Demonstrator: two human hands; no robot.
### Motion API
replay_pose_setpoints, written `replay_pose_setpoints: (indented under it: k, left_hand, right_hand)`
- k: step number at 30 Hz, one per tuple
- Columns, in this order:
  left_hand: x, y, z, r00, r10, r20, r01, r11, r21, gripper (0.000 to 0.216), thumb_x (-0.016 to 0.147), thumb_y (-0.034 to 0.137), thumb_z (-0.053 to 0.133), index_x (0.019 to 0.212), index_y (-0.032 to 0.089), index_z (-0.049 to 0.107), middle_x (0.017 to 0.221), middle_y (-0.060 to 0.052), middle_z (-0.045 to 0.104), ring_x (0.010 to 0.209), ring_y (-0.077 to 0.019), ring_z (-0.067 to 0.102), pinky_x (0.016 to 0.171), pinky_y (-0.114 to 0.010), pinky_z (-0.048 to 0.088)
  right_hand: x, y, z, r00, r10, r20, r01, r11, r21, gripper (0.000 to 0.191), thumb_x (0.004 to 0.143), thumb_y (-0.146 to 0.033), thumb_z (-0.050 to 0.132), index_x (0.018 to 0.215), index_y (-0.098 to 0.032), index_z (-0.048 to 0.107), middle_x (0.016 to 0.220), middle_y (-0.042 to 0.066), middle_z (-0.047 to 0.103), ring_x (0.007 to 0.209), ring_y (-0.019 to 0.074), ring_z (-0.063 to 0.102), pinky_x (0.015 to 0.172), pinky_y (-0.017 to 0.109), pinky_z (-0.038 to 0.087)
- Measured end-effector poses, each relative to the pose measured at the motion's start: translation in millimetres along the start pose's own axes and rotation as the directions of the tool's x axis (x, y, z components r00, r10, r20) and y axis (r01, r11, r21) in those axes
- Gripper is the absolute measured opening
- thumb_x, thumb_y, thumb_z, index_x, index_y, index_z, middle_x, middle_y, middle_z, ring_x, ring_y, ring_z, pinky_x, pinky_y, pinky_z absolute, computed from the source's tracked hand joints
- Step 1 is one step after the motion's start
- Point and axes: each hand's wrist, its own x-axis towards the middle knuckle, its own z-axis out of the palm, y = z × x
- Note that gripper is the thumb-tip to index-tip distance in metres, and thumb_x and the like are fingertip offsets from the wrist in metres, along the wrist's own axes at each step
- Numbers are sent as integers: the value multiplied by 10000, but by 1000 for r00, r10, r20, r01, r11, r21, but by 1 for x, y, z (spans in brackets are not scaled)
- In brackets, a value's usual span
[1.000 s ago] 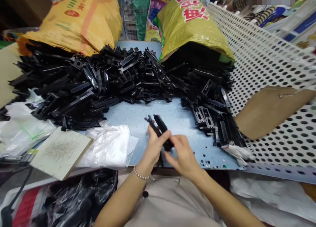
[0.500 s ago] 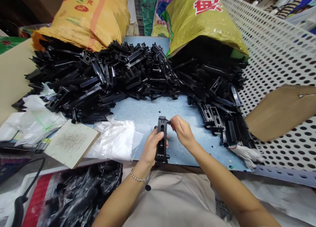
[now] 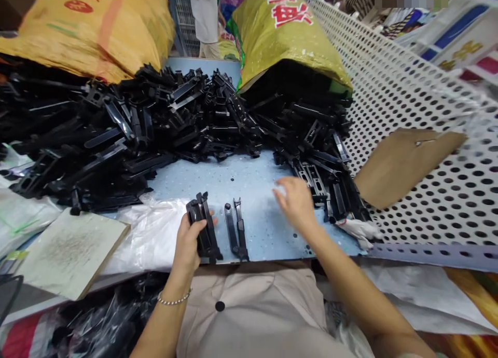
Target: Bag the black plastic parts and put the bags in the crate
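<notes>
Left hand (image 3: 189,241) is closed around a black plastic part (image 3: 205,224) at the near edge of the table (image 3: 241,176). A second part (image 3: 235,232) is laid flat just beside it, untouched. Right hand (image 3: 298,202) is noted empty, fingers loosely spread and blurred, near the pile of parts (image 3: 327,161). Step judged: fetching a fresh piece, which calls for one piece to be singled out of the tangle without its neighbours being dragged along.
</notes>
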Motion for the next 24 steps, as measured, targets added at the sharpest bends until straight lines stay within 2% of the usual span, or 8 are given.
replay_pose_setpoints:
  k: [2, 5, 8, 10, 13, 16, 20, 24]
  left_hand:
    - [7, -14, -5, 995, 89, -33, -78, 965, 251, 449, 793, 343, 572, 1198, 161, 510, 1132, -118, 584, 1120, -307, 579, 977, -534, 456]
    - [13, -28, -2, 932, 362, 23, -306, 750, 586, 566, 824, 275, 526, 1368, 152, 429, 1362, -162, 416, 1331, -317, 371, 1129, -563, 270]
    - [9, -24, 7, 861, 499, 95, -391, 532, 751, 564, 860, 214, 473, 1416, 154, 403, 1438, -185, 343, 1360, -344, 289, 1126, -614, 210]
    - [2, -15, 15, 834, 546, 77, -393, 490, 778, 516, 868, 207, 476, 1380, 144, 458, 1449, -197, 346, 1373, -365, 252, 1127, -627, 179]
    - [-13, -2, 35, 880, 459, 124, -443, 696, 565, 529, 866, 329, 567, 1363, 172, 476, 1430, -173, 405, 1365, -343, 310, 1137, -550, 242]
    - [-24, 7, 55, 947, 209, 243, -235, 968, 84, 508, 863, 504, 565, 1257, 184, 546, 1196, -136, 594, 1158, -295, 549, 986, -436, 452]
    - [-33, 18, 64, 956, 24, 294, 4, 995, -95, 477, 834, 512, 618, 1180, 187, 577, 844, -39, 634, 765, -188, 631, 709, -298, 511]
    - [-39, 21, 63, 943, -62, 328, 86, 995, -59, 450, 846, 518, 599, 1157, 194, 589, 768, -13, 614, 675, -177, 619, 623, -289, 501]
  right_hand:
    - [17, 34, -5, 978, 199, -69, -210, 949, -236, 379, 906, -261, 463, 1256, -137, 539, 1250, 211, 534, 1152, 351, 436, 932, 502, 345]
    - [28, 65, -12, 956, 290, -41, -287, 903, -320, 494, 840, -142, 452, 1331, -123, 504, 1259, 219, 541, 1123, 365, 451, 929, 522, 325]
    - [20, 68, -22, 959, 282, -24, -283, 953, -113, 495, 831, -179, 457, 1323, -165, 519, 1208, 171, 586, 1087, 337, 490, 933, 507, 353]
    - [4, 55, -26, 956, 292, 29, -293, 939, 181, 451, 845, -261, 485, 1289, -199, 536, 1194, 128, 604, 1070, 302, 526, 924, 468, 404]
    - [-26, 14, -23, 923, 281, 262, -384, 710, 591, 377, 877, -405, 509, 1201, -218, 553, 1035, 69, 650, 891, 234, 604, 775, 375, 494]
    - [-47, -31, -18, 912, 54, 407, -353, 610, 710, 306, 938, -463, 452, 1089, -224, 568, 959, 49, 649, 848, 204, 614, 741, 341, 505]
    - [-34, -49, -15, 995, -92, 31, 59, 825, 562, 334, 975, -494, 381, 1046, -214, 547, 996, 96, 610, 952, 237, 562, 853, 403, 454]
    - [0, -38, -3, 915, -390, -104, 403, 878, 258, 374, 968, -525, 372, 973, -212, 575, 860, 97, 603, 800, 238, 519, 760, 399, 423]
